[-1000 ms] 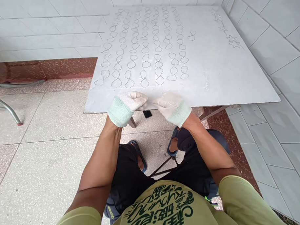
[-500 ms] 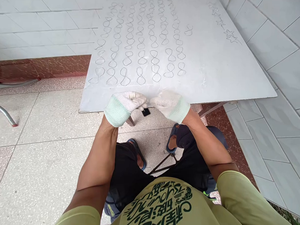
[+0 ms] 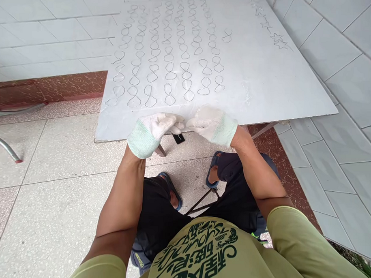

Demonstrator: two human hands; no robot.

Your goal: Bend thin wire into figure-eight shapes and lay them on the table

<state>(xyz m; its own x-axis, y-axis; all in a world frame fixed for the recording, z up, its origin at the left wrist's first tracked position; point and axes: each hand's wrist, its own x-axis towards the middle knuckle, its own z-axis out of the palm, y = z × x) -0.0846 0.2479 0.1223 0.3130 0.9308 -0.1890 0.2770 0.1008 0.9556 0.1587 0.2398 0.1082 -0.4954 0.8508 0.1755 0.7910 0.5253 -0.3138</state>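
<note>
My left hand (image 3: 157,130), in a white knit glove with a pale green cuff, is closed at the front edge of the white table (image 3: 266,89). Beside it, with fingertips almost meeting, my right hand (image 3: 212,124) in a matching glove is pinched too. Whatever sits between the fingers is too small and pale to make out; a thin light strand shows below the left fingertips. Beyond the hands lie several rows of thin wire figure-eight loops (image 3: 169,94). Wire star shapes (image 3: 279,41) rest toward the far right of the tabletop.
A dark flat object (image 3: 178,138) shows below the table edge between my hands. Tiled walls (image 3: 351,96) border the table at the back and right. A curved metal leg (image 3: 7,149) stands on the floor at left. Under me are thin dark metal bars (image 3: 201,204).
My right hand has shifted slightly right and its wrist has turned a little. The left fingers have moved slightly. The whole view has tilted a bit; the wire loops stay in place.
</note>
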